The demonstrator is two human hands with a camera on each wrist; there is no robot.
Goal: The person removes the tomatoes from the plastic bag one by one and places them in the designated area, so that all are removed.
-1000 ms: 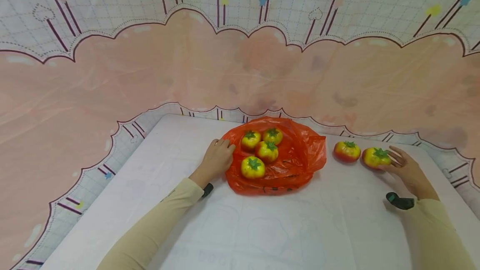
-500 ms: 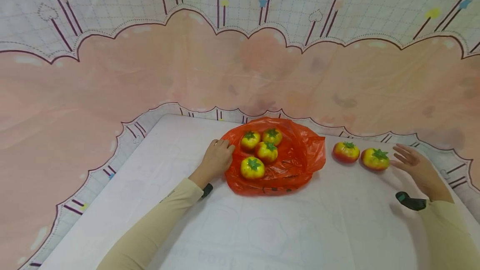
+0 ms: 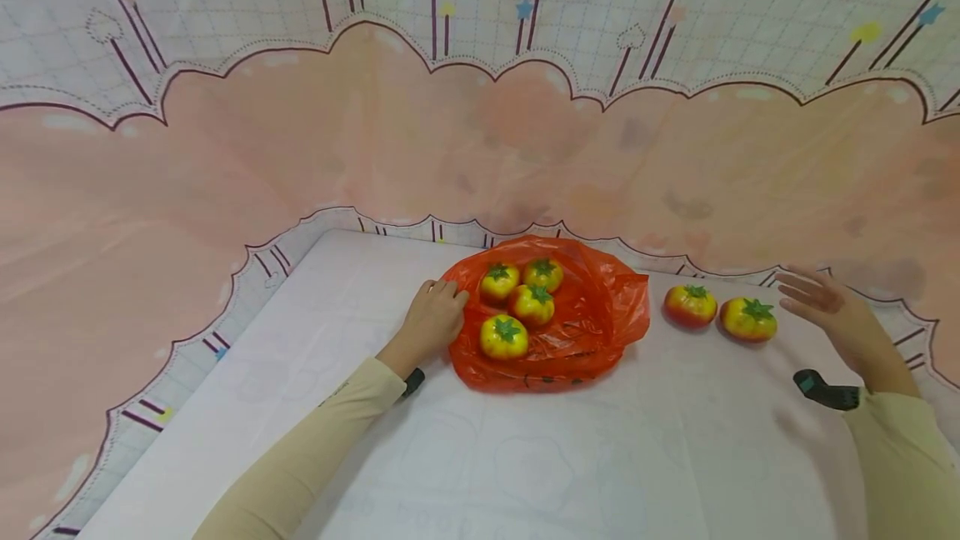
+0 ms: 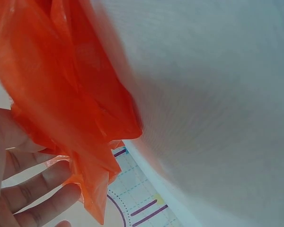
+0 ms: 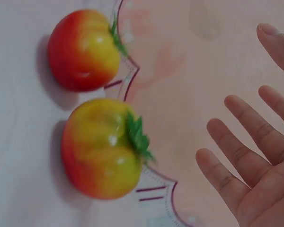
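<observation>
A red plastic bag [image 3: 577, 348] lies spread open on the white table, with several yellow-and-red tomatoes [image 3: 504, 337] with green leafy tops inside it. At its left edge my left hand [image 3: 431, 319] pinches the rim; in the left wrist view the bag's red plastic [image 4: 61, 94] hangs between thumb and fingers. Two more tomatoes, a left one [image 3: 690, 307] and a right one [image 3: 748, 320], sit side by side to the right of the bag. My right hand [image 3: 843, 319] hovers just right of them with spread fingers, touching neither; the right wrist view shows its bare palm [image 5: 270, 198].
The white table [image 3: 480, 465] stretches in front of the bag. Behind it hangs a pink-and-white patterned cloth [image 3: 450, 140], which also shows along the table's sides. A dark wrist camera [image 3: 825, 390] sits under the right wrist.
My right hand has let go of the right tomato and drawn back to the right and up, its fingers spreading. My left hand stays on the bag's rim.
</observation>
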